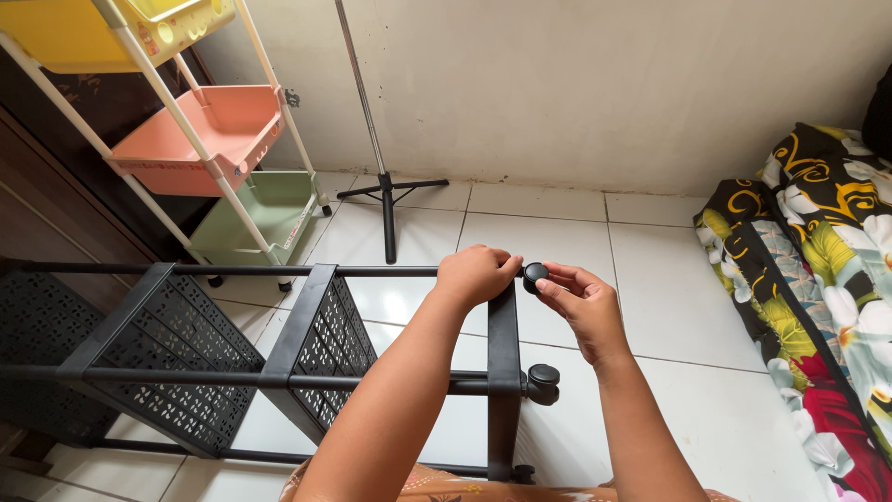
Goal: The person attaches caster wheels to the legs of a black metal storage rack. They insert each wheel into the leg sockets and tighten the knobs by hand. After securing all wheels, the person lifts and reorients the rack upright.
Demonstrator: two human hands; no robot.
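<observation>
Hands [534, 288] around caster wheel [535, 275]

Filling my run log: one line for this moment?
left hand: grips black rack corner | right hand: pinches caster wheel at that corner

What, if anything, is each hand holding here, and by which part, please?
The right hand pinches a small black caster wheel by its rim. The left hand grips the top corner of the black rack frame.

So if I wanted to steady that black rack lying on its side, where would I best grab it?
Probably the end frame bar of the black rack, gripped from above, as the left hand does at its top corner. It is narrow, bare and faces you, clear of the caster; the right hand holds another wheel.
</observation>
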